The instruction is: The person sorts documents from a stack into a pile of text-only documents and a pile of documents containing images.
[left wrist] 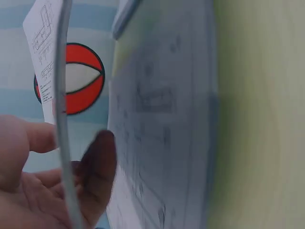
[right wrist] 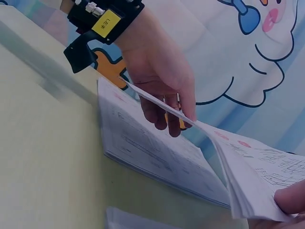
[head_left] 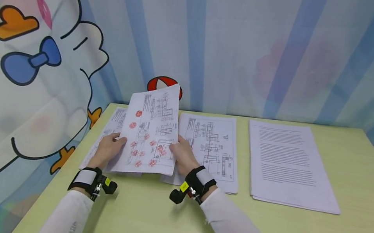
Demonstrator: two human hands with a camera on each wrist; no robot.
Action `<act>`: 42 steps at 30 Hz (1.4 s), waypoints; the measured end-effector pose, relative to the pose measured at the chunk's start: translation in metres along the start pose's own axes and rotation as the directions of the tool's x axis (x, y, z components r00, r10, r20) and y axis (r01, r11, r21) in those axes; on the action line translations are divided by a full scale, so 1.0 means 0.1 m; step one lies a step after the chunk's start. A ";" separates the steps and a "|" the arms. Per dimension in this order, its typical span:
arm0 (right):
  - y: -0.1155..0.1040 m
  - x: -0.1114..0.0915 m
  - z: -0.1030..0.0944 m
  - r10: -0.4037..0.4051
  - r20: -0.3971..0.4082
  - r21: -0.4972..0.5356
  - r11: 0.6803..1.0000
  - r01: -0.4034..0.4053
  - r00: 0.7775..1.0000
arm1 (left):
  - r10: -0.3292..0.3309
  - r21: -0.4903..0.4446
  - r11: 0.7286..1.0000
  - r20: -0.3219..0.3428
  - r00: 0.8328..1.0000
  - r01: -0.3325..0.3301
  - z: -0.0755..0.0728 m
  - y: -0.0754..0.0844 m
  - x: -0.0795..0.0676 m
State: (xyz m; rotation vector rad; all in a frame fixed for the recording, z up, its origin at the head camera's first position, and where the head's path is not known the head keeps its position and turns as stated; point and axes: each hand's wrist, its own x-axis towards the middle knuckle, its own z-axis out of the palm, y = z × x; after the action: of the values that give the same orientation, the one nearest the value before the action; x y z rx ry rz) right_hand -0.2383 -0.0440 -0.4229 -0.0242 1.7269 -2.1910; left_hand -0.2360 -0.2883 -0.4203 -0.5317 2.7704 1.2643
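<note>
Both hands hold a thin sheaf of papers (head_left: pixel 151 131), tilted up above the table; its top sheet carries technical drawings and red round stamps. The left hand (head_left: pixel 108 148) grips its left edge, thumb in front and fingers behind, as the left wrist view shows. On the right edge, the right hand (head_left: pixel 184 155) pinches the sheaf, its thumb (right wrist: pixel 290 198) pressed on the top sheet. Beneath and left of the sheaf lies a stack of drawings (right wrist: pixel 147 138), partly hidden. Another stack of drawings (head_left: pixel 220 148) lies under the right hand.
A thicker stack of printed text pages (head_left: pixel 287 165) lies farther right on the pale yellow table (head_left: pixel 138 220). Behind the table hangs a blue-striped cloth (head_left: pixel 238 52) with cartoon figures. Each wrist wears a black strap (head_left: pixel 199 181) with a small camera.
</note>
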 end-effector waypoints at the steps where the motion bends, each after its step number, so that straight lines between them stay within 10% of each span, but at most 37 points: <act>1: -0.03 -0.01 -0.05 -0.004 0.000 -0.001 1.000 0.004 1.000 | -0.002 -0.042 0.999 0.004 1.000 0.002 0.03 0.03 -0.01; 10: -0.26 -0.15 -0.59 -0.064 -0.079 -0.125 0.991 0.053 0.995 | 0.058 -0.339 0.940 0.044 0.997 -0.040 0.31 0.43 -0.16; 26: -0.36 -0.46 -1.45 -0.110 -0.167 -0.466 0.884 0.020 0.980 | 0.241 -0.237 0.952 0.187 0.952 -0.195 0.87 0.75 -0.33; 31: -0.30 -0.51 -1.54 -0.134 -0.167 -0.606 0.795 0.005 0.977 | 0.228 -0.149 0.969 0.232 0.946 -0.197 1.02 0.74 -0.31; 42: -0.17 -0.54 -1.66 -0.231 -0.170 -0.873 0.486 -0.038 0.958 | 0.208 0.003 0.977 0.214 0.954 -0.214 1.15 0.68 -0.33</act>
State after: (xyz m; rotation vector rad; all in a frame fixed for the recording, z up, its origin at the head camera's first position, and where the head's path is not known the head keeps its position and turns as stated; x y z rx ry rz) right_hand -0.2298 0.1307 -0.4392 -0.0835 2.8898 -1.1253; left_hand -0.2387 -0.1519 -0.4413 -0.0905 2.7127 1.2372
